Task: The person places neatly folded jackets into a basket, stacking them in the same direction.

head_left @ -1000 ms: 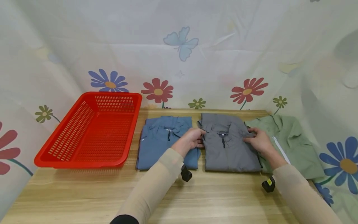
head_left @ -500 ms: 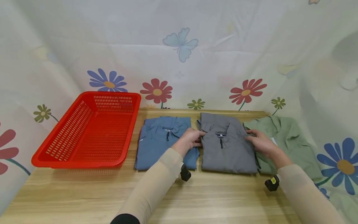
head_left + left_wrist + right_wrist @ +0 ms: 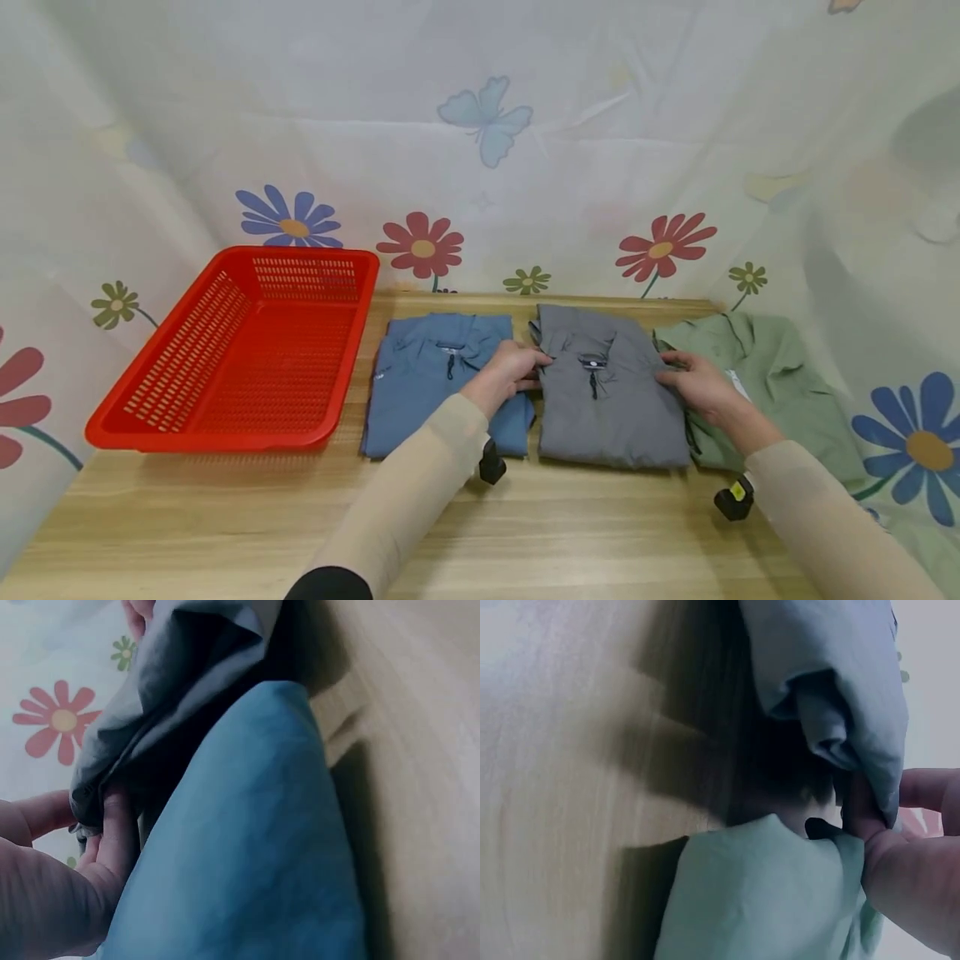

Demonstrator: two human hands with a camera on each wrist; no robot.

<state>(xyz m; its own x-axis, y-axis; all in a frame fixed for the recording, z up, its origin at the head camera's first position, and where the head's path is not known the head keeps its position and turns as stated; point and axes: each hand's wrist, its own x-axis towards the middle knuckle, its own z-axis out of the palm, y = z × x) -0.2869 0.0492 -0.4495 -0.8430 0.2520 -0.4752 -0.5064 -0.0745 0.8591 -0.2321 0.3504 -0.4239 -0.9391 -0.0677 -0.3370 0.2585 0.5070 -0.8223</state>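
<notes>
A folded grey jacket (image 3: 611,417) with a short zip pull lies on the table between my two hands. My left hand (image 3: 508,371) pinches its left edge; in the left wrist view the thumb lies over the grey cloth and the fingers (image 3: 118,832) go under it. At the opposite edge my right hand (image 3: 701,385) grips the cloth between thumb and fingers, and the right wrist view shows that side (image 3: 832,667) drooping. A folded blue jacket (image 3: 427,400) lies under my left wrist. The folded green jacket (image 3: 787,400) sits below and beyond my right hand.
A red plastic basket (image 3: 341,367) with slotted walls stands at the left of the wooden table (image 3: 225,525). Flower-printed white cloth (image 3: 570,183) closes off the back and sides. Bare wood shows in front of the jackets.
The grey jacket has shifted slightly left, and its right side now stands farther from the green jacket. My right hand has moved a little to the right; the left has barely moved.
</notes>
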